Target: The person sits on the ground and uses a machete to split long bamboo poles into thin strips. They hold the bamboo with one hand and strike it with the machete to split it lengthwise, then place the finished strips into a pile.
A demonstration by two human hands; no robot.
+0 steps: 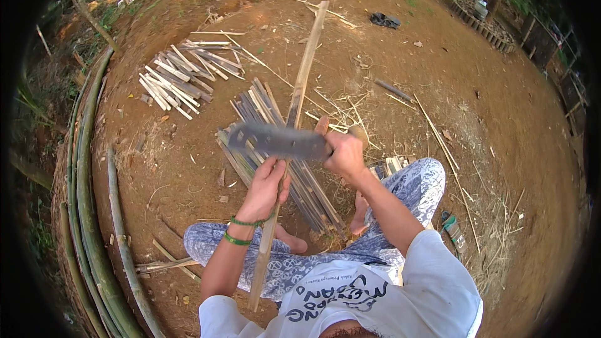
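My right hand (345,156) is closed around the handle of a machete (272,142). Its broad dark blade, slightly blurred, points left and crosses over a long bamboo strip (307,56). Whether the edge touches the strip, I cannot tell. My left hand (268,189), with green bands at the wrist, grips the same strip just below the blade. The strip runs from beside my left leg up and away past the blade. Under both hands lies a bundle of split bamboo slats (307,194) on the ground, between my bare feet.
A pile of short bamboo pieces (178,75) lies at the far left. Long green bamboo poles (87,213) line the left edge. Thin shavings (350,109) and a dark stick (393,89) lie ahead to the right. A green-handled tool (452,228) rests beside my right knee.
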